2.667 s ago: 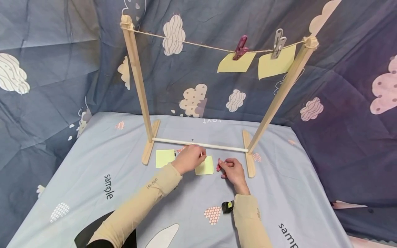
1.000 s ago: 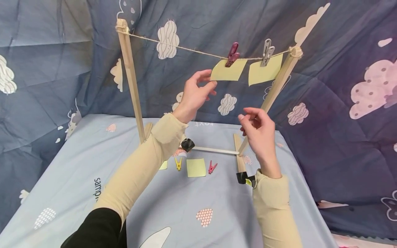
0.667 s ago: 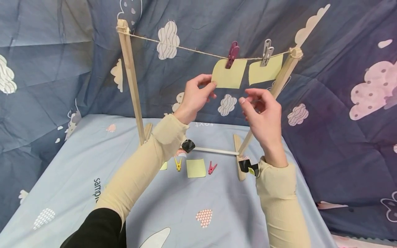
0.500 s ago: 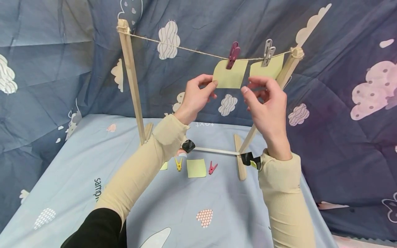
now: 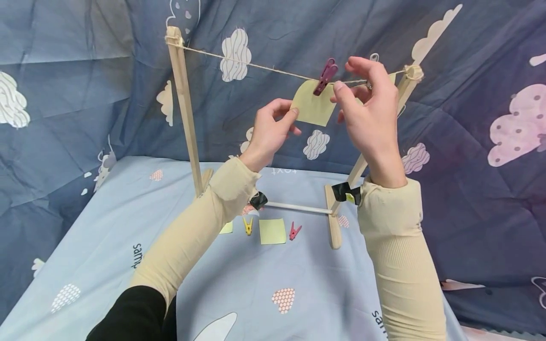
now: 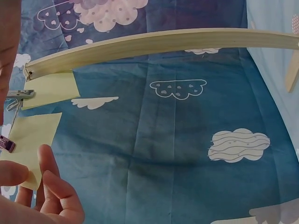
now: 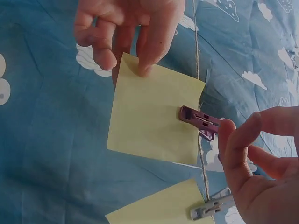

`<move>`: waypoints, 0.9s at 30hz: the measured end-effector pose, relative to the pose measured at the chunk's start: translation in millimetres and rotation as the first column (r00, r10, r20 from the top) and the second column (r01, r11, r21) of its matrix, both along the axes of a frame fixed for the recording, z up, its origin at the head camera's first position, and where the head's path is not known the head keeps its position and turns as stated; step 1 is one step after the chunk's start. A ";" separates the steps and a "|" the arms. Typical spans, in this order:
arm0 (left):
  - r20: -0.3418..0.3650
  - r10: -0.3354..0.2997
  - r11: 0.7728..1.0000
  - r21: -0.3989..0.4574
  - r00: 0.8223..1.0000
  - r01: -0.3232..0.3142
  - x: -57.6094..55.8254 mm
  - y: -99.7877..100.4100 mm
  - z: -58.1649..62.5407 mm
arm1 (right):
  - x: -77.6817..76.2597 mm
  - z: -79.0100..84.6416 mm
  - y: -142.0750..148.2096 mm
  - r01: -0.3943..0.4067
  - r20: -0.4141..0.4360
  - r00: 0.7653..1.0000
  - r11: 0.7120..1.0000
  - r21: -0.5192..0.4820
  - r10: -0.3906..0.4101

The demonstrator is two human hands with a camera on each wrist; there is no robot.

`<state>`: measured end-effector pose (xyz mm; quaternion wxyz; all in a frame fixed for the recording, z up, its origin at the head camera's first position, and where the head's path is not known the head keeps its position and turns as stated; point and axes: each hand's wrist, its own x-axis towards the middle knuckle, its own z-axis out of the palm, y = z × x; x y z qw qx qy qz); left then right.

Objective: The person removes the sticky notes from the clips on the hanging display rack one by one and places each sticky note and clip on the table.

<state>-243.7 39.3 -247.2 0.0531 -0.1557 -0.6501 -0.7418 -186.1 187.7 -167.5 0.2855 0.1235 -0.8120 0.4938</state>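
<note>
My left hand [image 5: 269, 132] pinches the lower left corner of a yellow sticky note [image 5: 314, 110] between thumb and fingers. A purple clothespin [image 5: 326, 76] clamps the note's top edge to the twine [image 5: 264, 67]. Just right of that clothespin is my right hand [image 5: 372, 116], thumb and index finger spread apart, fingertips close to its handles. In the right wrist view the thumb and finger [image 7: 243, 140] overlap the handle end. Behind the right hand hangs a second yellow note [image 7: 161, 207] under a grey clothespin [image 7: 210, 210], mostly hidden in the head view.
Wooden posts [image 5: 184, 104] on flat feet [image 5: 334, 227] carry the twine, joined below by a white rod [image 5: 298, 207]. On the blue cloth lie a yellow note [image 5: 272, 231], a yellow clothespin [image 5: 248, 226] and a red clothespin [image 5: 294, 231]. Another note [image 5: 227, 228] is partly behind the left sleeve.
Both hands have risen from the cloth to the twine. The left hand has taken the hanging note's corner, tilting it; the right hand has climbed toward the purple clothespin. The red clothespin now lies free.
</note>
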 end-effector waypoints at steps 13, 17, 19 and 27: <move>-0.035 0.002 1.000 -0.022 0.999 -0.002 1.0 -0.7 0.2 | -15.1 4.8 -9.4 -0.052 0.116 0.992 0.998 -0.037 0.056; -0.040 0.007 1.000 -0.030 0.999 -0.009 1.7 -0.6 0.5 | -17.0 5.5 -9.9 -0.061 0.112 0.991 0.996 -0.062 0.068; -0.042 0.013 1.000 -0.027 0.999 -0.014 1.9 -0.6 0.3 | -17.5 5.9 -10.1 -0.064 0.114 0.991 0.996 -0.063 0.071; -0.059 0.016 1.000 -0.007 0.998 -0.017 1.9 -2.2 -0.8 | -17.5 7.9 -10.0 -0.104 0.142 0.983 0.991 -0.082 0.115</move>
